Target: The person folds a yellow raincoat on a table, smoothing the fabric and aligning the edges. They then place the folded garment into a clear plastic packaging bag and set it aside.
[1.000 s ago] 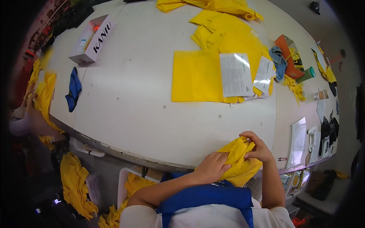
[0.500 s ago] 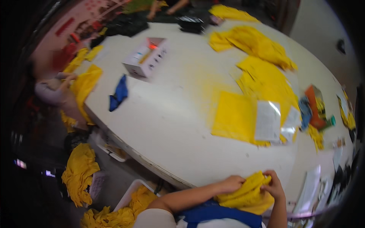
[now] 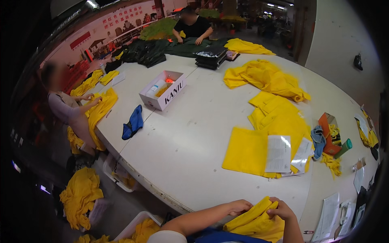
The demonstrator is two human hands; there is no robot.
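Observation:
A yellow cloth garment is held up at the near edge of the table, bunched and folded, its lower part hanging in front of me. At its upper left edge my left hand is closed in a pinch on the fabric. My right hand grips the top right side, thumb in front and fingers behind. Farther up the table lie a flat folded yellow cloth and printed paper sheets.
Yellow heaps lie far right. A white box and blue cloth sit left of centre. Beside an orange box is a green cup. Bins of yellow cloth stand lower left. Two people work across and left.
The view has tilted upward, so the table and my hands sit lower in the picture and the far person shows. Both hands keep hold of the yellow garment.

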